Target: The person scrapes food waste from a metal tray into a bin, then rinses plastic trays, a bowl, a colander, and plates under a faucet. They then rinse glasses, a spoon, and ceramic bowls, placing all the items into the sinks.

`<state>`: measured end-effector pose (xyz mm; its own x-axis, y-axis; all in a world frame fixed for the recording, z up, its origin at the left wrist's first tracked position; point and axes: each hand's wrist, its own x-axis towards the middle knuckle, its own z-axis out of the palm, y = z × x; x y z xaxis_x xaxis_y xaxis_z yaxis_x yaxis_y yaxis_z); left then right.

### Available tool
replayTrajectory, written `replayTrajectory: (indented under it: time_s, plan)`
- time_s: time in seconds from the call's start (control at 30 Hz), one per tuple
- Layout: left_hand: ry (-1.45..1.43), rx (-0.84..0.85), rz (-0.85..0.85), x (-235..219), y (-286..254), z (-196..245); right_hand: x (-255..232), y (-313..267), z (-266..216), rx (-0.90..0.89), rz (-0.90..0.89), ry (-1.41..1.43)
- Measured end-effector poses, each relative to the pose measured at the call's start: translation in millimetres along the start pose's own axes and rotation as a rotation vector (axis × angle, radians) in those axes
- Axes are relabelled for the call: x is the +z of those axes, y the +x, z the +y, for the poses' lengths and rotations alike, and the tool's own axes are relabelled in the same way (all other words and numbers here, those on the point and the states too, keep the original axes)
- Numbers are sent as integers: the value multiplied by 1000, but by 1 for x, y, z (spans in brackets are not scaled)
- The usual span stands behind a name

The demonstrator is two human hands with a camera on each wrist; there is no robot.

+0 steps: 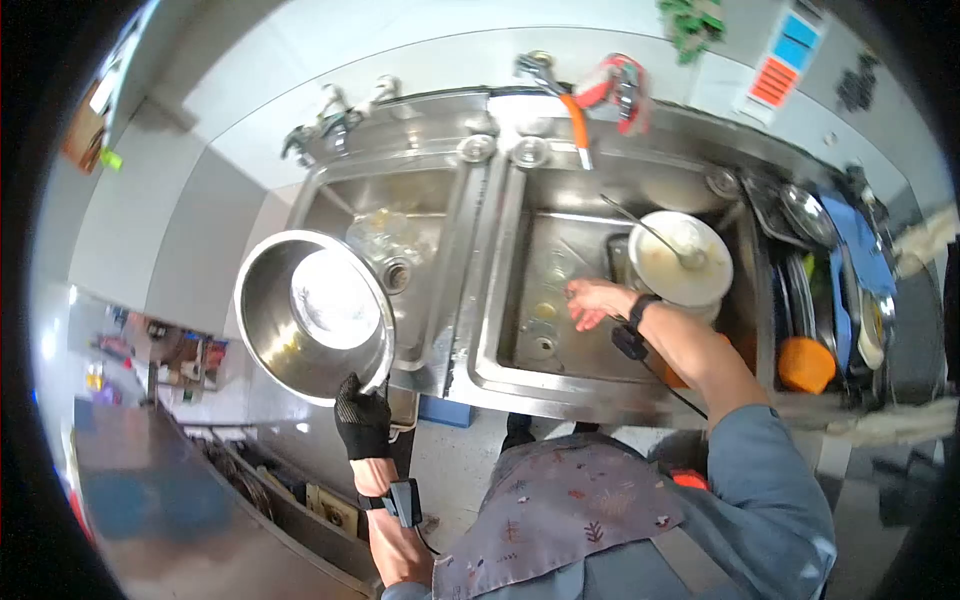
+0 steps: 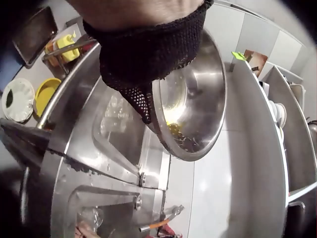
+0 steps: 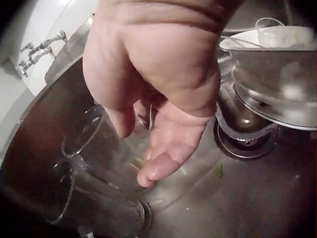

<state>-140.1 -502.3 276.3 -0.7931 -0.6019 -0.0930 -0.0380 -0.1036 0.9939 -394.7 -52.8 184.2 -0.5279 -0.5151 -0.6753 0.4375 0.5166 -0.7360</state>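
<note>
My left hand (image 1: 362,418), in a black mesh glove, grips the rim of a large steel bowl (image 1: 262,340) at its near side. The bowl is tilted above the left sink (image 1: 440,190), with yellow residue inside (image 2: 174,130). My bare right hand (image 1: 602,302) reaches down into the right sink (image 1: 500,300), its thumb and fingers apart and loosely bent. Clear glasses (image 3: 106,198) lie on the sink floor below and beside those fingers in the right wrist view. To its right, a white bowl (image 1: 655,275) with a ladle (image 1: 690,258) tops a stack of dishes.
Behind the sinks are taps (image 1: 335,122) and a spout with an orange hose (image 1: 577,125). An orange bowl (image 1: 806,364) and several trays and dishes crowd the right side. Blue cloth (image 1: 858,245) lies there too. A steel counter (image 1: 130,490) is at the near left.
</note>
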Motion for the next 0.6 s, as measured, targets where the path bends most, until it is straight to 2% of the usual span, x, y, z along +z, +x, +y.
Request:
replayTrajectory:
  time_s: [0.03, 0.07, 0.1, 0.17, 0.2, 0.3, 0.33, 0.37, 0.43, 0.47, 0.53, 0.6]
  plan:
    - [381, 188, 34, -9, -10, -2, -2, 10, 2, -11, -111, 123]
    - [-441, -126, 68, -20, -18, 4, 0, 13, 0, 11, -132, 135]
    - [-443, -104, 106, -29, -29, 6, 2, 16, 0, 38, -150, 152]
    - [836, 319, 193, -46, -49, 2, -5, 18, -2, 1, -248, 127]
    - [649, 209, 169, -51, -49, 4, -7, 19, -1, 8, -225, 123]
    - [629, 227, 135, -46, -55, 32, -13, 18, 8, -15, -132, 175]
    - [297, 230, 197, -65, -38, 8, -15, 20, 7, -49, -72, 226]
    - [296, 227, 201, -90, -26, -10, -15, 20, 7, -46, -74, 223]
    - [-304, -65, 224, -108, -8, -12, -14, 14, 2, -29, 101, 160]
    - [-313, -71, 217, -113, -4, -5, -13, 12, -1, -12, 157, 110]
    - [649, 178, 143, -112, 3, 9, -12, 3, -6, -14, 236, 27]
    - [197, 41, 170, -116, 30, 3, -6, -6, -10, -22, 402, -147]
